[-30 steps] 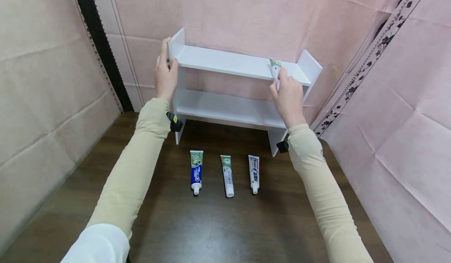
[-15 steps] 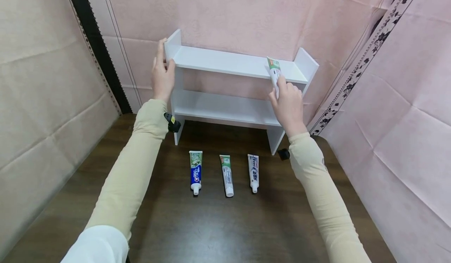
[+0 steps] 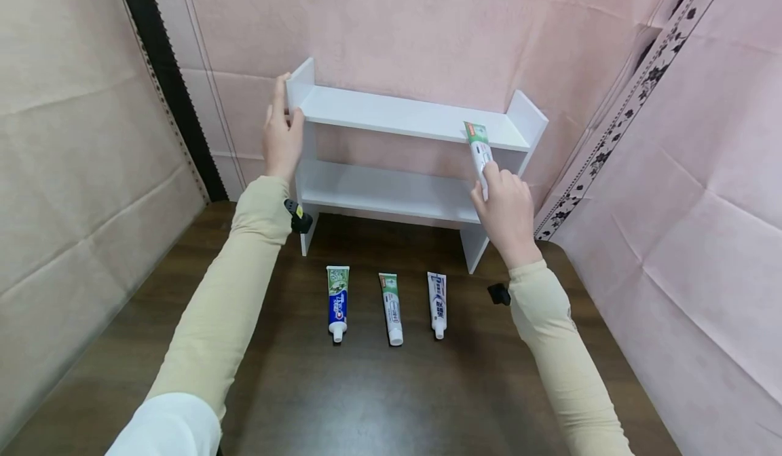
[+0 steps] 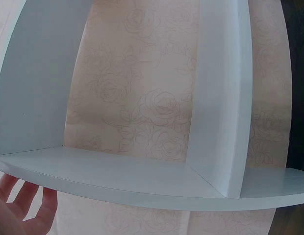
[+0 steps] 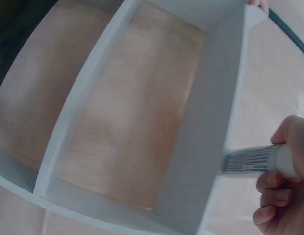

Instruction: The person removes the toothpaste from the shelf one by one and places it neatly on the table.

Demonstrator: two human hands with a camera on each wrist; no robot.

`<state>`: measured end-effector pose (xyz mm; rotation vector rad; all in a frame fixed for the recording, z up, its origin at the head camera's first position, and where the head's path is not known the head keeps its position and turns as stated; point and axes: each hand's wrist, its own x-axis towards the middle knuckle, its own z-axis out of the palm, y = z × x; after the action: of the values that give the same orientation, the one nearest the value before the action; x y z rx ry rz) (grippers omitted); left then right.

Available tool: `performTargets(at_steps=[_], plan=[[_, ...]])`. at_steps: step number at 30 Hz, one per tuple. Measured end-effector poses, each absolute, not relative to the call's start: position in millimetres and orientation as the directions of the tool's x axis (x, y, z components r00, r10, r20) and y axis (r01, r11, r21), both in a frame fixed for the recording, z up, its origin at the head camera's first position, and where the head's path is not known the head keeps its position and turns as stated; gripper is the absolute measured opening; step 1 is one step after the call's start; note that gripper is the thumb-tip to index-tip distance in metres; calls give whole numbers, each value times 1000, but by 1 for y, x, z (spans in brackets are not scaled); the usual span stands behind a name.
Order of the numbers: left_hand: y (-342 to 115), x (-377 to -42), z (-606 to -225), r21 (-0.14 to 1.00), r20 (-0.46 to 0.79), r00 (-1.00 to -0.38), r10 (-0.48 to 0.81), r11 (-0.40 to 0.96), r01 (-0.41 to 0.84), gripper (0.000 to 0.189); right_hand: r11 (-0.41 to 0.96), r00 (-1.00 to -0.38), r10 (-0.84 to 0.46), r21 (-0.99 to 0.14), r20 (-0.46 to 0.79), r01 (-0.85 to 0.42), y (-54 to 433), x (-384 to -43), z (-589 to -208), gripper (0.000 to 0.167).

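Note:
My right hand (image 3: 508, 215) pinches a green-and-white toothpaste tube (image 3: 480, 154) near its cap end. The crimped end points away from me, before the right part of the white shelf's upper board (image 3: 391, 111). In the right wrist view, thumb and fingers close round the tube (image 5: 250, 160), and its far end meets the edge of the board. My left hand (image 3: 284, 140) rests against the outer face of the shelf's left side panel (image 3: 302, 86). The left wrist view shows those fingers (image 4: 46, 208) touching the panel, fairly straight.
Three toothpaste tubes lie in a row on the dark wooden table (image 3: 366, 402): a blue-and-green one (image 3: 338, 303), a green-and-white one (image 3: 392, 310) and a white one with dark print (image 3: 437, 305). Pink cloth (image 3: 415, 28) hangs behind the shelf.
My right hand has drawn back toward me with the tube, lower in the head view, exposing more of the tube. The left hand stays on the side panel. The head view has shifted slightly.

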<state>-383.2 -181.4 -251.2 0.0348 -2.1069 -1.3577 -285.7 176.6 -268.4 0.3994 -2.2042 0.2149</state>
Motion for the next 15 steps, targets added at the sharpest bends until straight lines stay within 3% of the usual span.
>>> performTargets(at_steps=[2,6,9,15], plan=[[-181,-384,-251,828,488,-804,-340,471,304,55,929,-599,-191,-54,778,-367,180,-279,-270,18],[-181,-384,-250,829,492,-799,-346,465,310,55,884,-667,-62,-270,742,-382,187,-268,-275,28],[-181,-385,-250,821,506,-791,-344,475,319,54,837,-682,25,-388,731,-385,192,-262,-281,32],[-182,-385,-252,822,505,-793,-341,470,322,54,824,-659,28,-390,752,-410,196,-250,-292,32]])
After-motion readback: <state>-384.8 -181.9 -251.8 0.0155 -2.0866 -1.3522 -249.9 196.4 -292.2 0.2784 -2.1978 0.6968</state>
